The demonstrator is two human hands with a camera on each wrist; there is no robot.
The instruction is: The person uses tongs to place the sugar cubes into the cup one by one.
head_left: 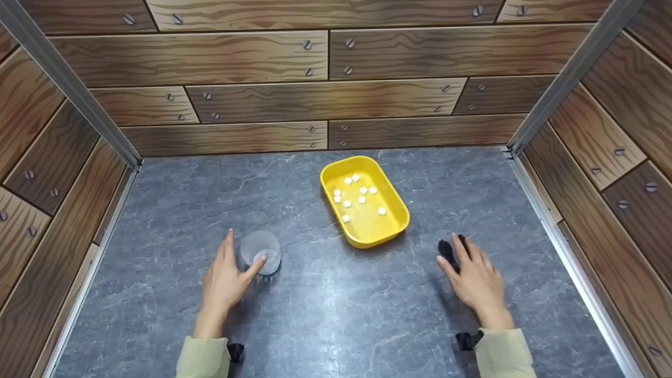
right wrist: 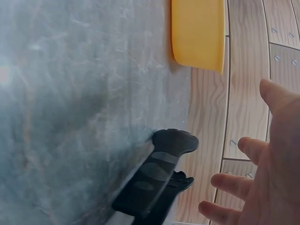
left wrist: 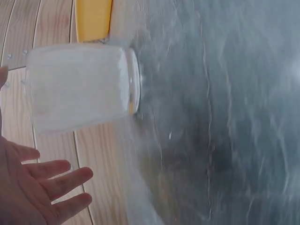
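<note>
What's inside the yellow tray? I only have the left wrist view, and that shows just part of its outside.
Observer: Small white cubes; the head view shows ten of them scattered over the floor of the yellow tray.
Operator: Good. And where's the right grip? It's out of my picture.
Observer: The head view has the right grip to the right of the tray, right by a pair of black tongs.
Operator: Has it taken hold of them?
Observer: No. In the right wrist view its fingers are spread, with none curled round the tongs.
</note>
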